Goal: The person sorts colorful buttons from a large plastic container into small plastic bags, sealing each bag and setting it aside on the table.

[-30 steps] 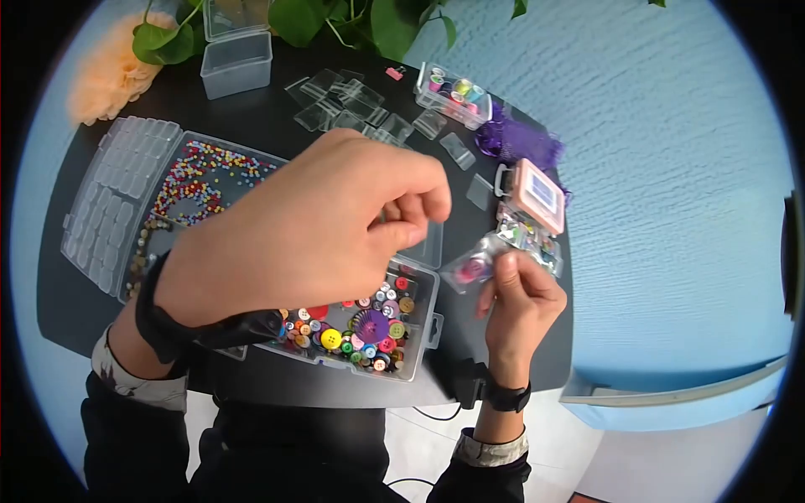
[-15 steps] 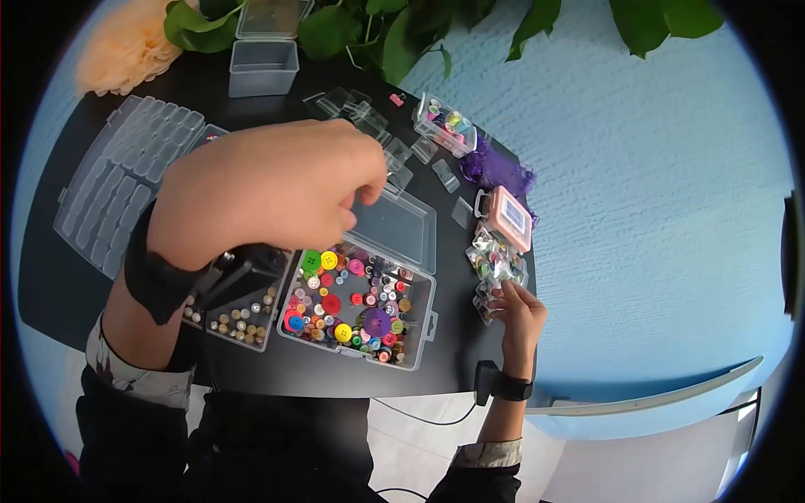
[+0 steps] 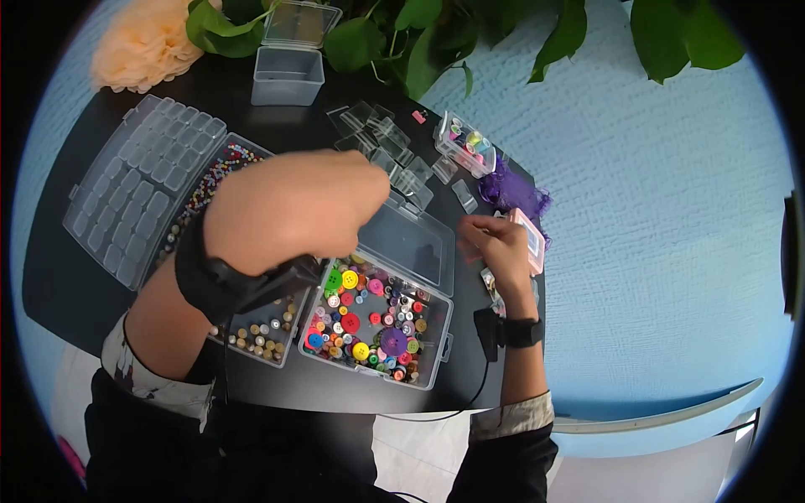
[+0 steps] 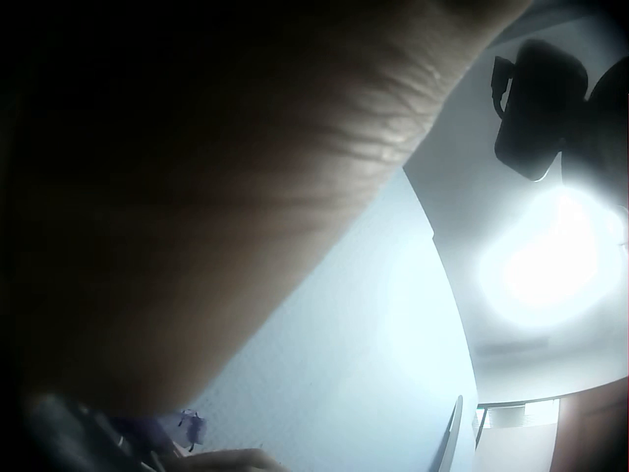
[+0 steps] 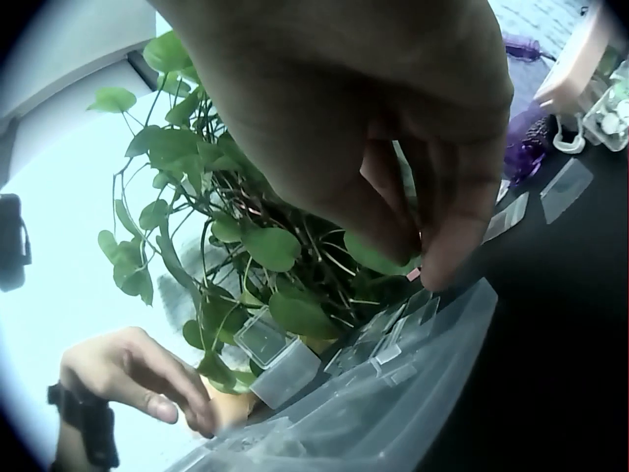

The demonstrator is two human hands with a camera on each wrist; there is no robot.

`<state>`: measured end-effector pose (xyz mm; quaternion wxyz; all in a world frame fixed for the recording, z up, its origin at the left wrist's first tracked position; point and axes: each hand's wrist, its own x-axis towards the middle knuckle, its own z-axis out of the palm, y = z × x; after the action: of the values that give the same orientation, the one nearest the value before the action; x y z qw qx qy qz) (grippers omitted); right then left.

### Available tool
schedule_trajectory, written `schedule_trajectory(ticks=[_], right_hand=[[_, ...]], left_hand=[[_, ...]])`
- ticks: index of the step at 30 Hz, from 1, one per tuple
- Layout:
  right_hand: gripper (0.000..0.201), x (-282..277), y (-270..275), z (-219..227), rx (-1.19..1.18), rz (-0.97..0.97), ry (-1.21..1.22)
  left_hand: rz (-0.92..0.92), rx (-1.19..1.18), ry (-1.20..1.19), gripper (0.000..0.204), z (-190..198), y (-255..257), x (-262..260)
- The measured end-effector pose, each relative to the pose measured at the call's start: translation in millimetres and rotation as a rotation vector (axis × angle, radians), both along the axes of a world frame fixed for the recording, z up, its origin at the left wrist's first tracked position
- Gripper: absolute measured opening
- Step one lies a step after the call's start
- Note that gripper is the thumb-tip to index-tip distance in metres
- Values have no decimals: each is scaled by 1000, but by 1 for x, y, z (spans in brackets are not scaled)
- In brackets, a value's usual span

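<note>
My left hand (image 3: 293, 205) hovers, its back up, over the clear box of mixed buttons (image 3: 377, 371) and its neighbouring bead case (image 3: 272, 360). Its fingertips are hidden in the head view. The right wrist view shows that left hand (image 5: 138, 379) with loosely bent fingers and nothing visible in them. My right hand (image 3: 503, 256), slightly blurred, is raised near the pink-lidded case (image 3: 527, 239), in front of the small clear packets (image 3: 490, 285). In the right wrist view, thumb and fingers (image 5: 457, 236) of the right hand are bent close together, with no object showing between them.
Loose clear small lids or boxes (image 3: 390, 138) lie at the back. Beyond them are a box of thread spools (image 3: 465, 144), purple mesh (image 3: 510, 189) and a pink clip (image 3: 419, 116). An open clear box (image 3: 288, 80) stands under plant leaves, beside a peach paper flower (image 3: 147, 46).
My right hand held a clear packet with pinkish contents, set it among the packets at right, then moved off toward the back. The left hand shifted left, then slightly right, over the boxes.
</note>
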<state>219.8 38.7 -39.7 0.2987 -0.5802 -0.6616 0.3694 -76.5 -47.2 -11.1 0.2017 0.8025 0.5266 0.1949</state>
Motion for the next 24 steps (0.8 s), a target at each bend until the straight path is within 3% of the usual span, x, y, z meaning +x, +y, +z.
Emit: schedule_trajectory(ticks=[2, 8, 12, 16, 18, 19, 20, 22, 24], right_hand=[[23, -9, 18, 2, -2, 49, -32], [27, -33, 66, -9, 69, 145, -267], [42, -52, 89, -13, 29, 164, -383], [47, -62, 99, -29, 145, 203, -286], [43, -62, 102, -33, 123, 196, -259], [41, -59, 105, -36, 91, 222, -255], [38, -58, 104, -35, 61, 244, -252], [29, -55, 102, -34, 36, 244, -225], [20, -55, 97, -32, 66, 270, -353]], left_hand=[[-24, 161, -139, 14, -16, -6, 3], [-16, 133, -148, 18, -25, -5, 13], [-83, 359, -282, 23, -36, -7, 7], [-101, 422, -325, 22, -35, -7, 6], [-185, 449, -230, 17, -39, -7, 8], [-211, 483, -325, 11, -41, -5, 10], [-208, 482, -328, 11, -37, -4, 12], [-183, 119, -178, 9, -27, -3, 15], [-163, 150, -158, 8, -28, -4, 18]])
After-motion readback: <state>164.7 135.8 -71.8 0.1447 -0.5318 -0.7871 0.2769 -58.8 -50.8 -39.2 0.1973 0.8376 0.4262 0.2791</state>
